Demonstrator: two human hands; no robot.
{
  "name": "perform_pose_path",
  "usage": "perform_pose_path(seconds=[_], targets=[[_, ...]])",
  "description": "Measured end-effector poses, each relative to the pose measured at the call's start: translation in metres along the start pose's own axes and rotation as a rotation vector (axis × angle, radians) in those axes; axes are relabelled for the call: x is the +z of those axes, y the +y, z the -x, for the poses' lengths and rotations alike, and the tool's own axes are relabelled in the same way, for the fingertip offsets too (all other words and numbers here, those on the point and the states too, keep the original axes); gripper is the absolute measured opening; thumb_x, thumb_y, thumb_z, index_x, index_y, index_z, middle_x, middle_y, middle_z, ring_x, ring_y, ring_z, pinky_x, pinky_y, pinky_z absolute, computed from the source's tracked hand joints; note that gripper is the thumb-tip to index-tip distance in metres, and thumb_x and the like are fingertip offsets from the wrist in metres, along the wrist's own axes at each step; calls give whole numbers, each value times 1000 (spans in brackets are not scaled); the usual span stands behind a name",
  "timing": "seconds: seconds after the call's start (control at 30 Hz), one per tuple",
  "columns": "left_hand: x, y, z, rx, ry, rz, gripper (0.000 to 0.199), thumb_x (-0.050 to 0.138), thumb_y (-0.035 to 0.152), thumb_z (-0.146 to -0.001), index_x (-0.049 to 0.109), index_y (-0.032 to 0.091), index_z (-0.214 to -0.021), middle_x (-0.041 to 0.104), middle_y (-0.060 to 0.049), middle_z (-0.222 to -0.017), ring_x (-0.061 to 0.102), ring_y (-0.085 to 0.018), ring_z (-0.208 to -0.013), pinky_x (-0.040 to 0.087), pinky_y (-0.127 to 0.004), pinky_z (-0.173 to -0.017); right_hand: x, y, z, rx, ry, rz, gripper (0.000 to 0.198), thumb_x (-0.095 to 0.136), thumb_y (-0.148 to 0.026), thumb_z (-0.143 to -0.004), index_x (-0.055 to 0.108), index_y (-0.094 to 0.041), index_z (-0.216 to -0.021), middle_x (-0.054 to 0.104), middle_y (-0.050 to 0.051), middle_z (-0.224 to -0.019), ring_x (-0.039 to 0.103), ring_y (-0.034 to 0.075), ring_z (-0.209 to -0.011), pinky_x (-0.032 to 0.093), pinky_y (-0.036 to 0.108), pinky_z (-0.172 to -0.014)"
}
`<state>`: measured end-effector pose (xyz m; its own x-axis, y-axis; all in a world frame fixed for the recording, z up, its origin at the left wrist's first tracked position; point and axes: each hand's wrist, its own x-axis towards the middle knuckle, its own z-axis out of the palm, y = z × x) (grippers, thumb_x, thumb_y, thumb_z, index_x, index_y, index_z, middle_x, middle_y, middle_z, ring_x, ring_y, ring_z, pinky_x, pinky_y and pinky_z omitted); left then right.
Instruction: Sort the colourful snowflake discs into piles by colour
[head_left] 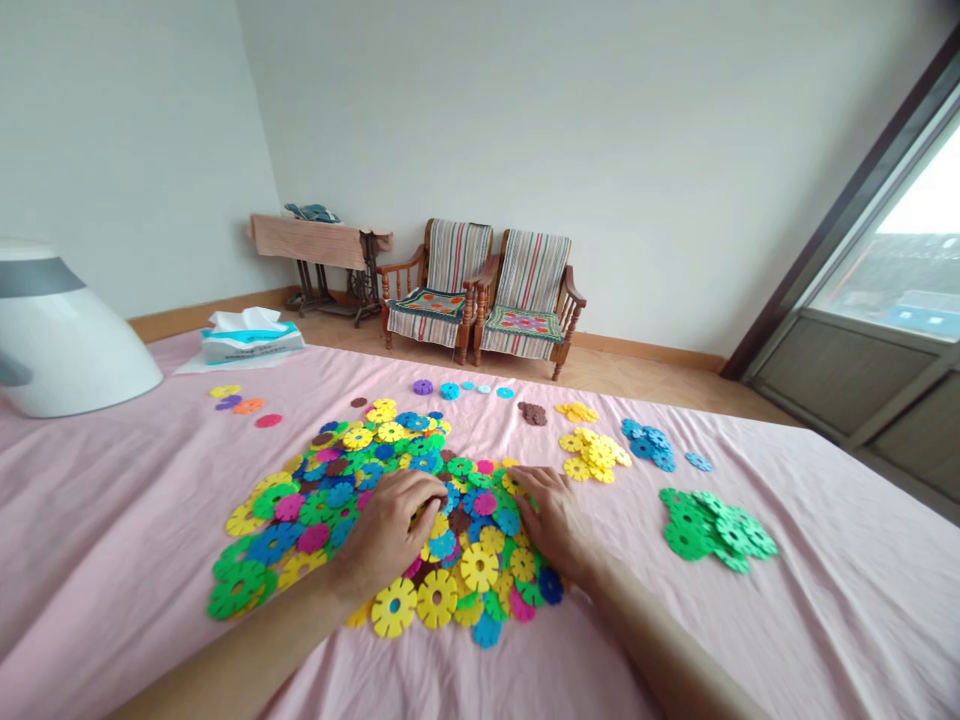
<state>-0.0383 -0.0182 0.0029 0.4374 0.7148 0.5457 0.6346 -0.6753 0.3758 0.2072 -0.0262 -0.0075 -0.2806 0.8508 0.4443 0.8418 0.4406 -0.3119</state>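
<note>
A broad heap of notched plastic discs (480, 567) in yellow, green, blue, pink and brown covers the middle of the cloth. My left hand (394, 525) is over the heap with its fingers curled and the thumb close to them. A brown disc (432, 506) shows in the gap between thumb and fingers, partly hidden. On the heap's right side lies my right hand (553, 515), palm down, fingers stretched and thumb apart. Its fingertips touch a yellow disc (512, 483); whether they grip it is hard to see.
Sorted piles stand at right: green discs (716, 528), blue discs (649, 445), yellow discs (595, 455) and brown discs (533, 413). Small discs line the far edge. A tissue box (251, 345) and a white kettle-like vessel (82, 340) are at left. Two armchairs (525, 300) stand beyond.
</note>
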Motion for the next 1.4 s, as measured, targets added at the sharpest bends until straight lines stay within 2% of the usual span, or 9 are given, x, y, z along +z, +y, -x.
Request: perform_pose_path(seconds=[0.27, 0.4, 0.53, 0.8, 0.97, 1.07, 1.2, 1.3, 1.4], targets=[[0, -2, -1, 12, -4, -8, 16, 48, 15, -87, 61, 22, -93, 65, -2, -94, 59, -18, -92, 44, -34, -84, -6, 0, -3, 58, 84, 6, 27, 39, -19, -92, 66, -18, -92, 68, 7, -88, 58, 19, -83, 43, 31, -77], [-1, -1, -2, 6, -16, -7, 17, 47, 16, -88, 62, 23, -94, 65, -2, -94, 59, -18, -92, 44, -35, -84, -17, 24, -7, 344, 333, -24, 30, 41, -31, -89, 68, -18, -88, 66, 8, -87, 59, 20, -80, 43, 30, -73], [-1, -1, -2, 9, -19, -7, 17, 47, 17, -88, 62, 22, -93, 65, -3, -94, 59, -18, -92, 45, -34, -84, -31, 68, -3, 634, 411, -52, 32, 45, -36, -81, 68, -15, -83, 67, 8, -75, 61, 20, -65, 42, 29, -61], [-2, -1, -3, 4, -19, -3, 17, 47, 16, -88, 62, 22, -93, 66, -3, -94, 60, -18, -91, 46, -35, -84, -41, 110, 9, 832, 466, -78, 39, 46, -32, -75, 65, -10, -101, 71, 12, -85, 67, 23, -70, 46, 32, -62], [-1, -1, -3, -8, -14, 5, 17, 47, 19, -89, 63, 22, -93, 66, -3, -95, 60, -18, -93, 48, -34, -84, -43, 59, -1, 624, 403, -148, 29, 47, -34, -80, 67, -17, -91, 69, 9, -93, 64, 19, -73, 46, 30, -66], [-2, -3, -3, -26, 49, 7, 19, 46, 19, -89, 63, 22, -95, 66, -4, -98, 60, -19, -97, 47, -35, -88, -43, 2, -2, 206, 202, -293, 28, 45, -35, -86, 67, -19, -89, 67, 7, -85, 61, 18, -79, 47, 29, -71], [-6, -7, -4, -55, 148, 8, 23, 42, 19, -90, 63, 21, -102, 66, -5, -102, 59, -20, -101, 47, -35, -90, -41, -65, 7, -218, -136, -225, 43, 55, -40, -83, 54, -24, -123, 59, 8, -118, 53, 23, -108, 41, 38, -93], [-8, -9, -3, -62, 171, 3, 24, 43, 18, -89, 63, 22, -102, 66, -4, -101, 59, -19, -100, 48, -35, -89, -32, -88, 13, -344, -307, -131, 61, 59, -47, -79, 42, -30, -135, 47, 6, -137, 40, 26, -125, 29, 46, -105], [-7, -9, -2, -64, 154, 4, 23, 44, 17, -88, 63, 22, -100, 66, -4, -101, 59, -19, -100, 47, -35, -90, -19, -87, 14, -339, -339, -59, 56, 53, -47, -85, 37, -33, -138, 39, 5, -145, 33, 26, -132, 23, 49, -108]])
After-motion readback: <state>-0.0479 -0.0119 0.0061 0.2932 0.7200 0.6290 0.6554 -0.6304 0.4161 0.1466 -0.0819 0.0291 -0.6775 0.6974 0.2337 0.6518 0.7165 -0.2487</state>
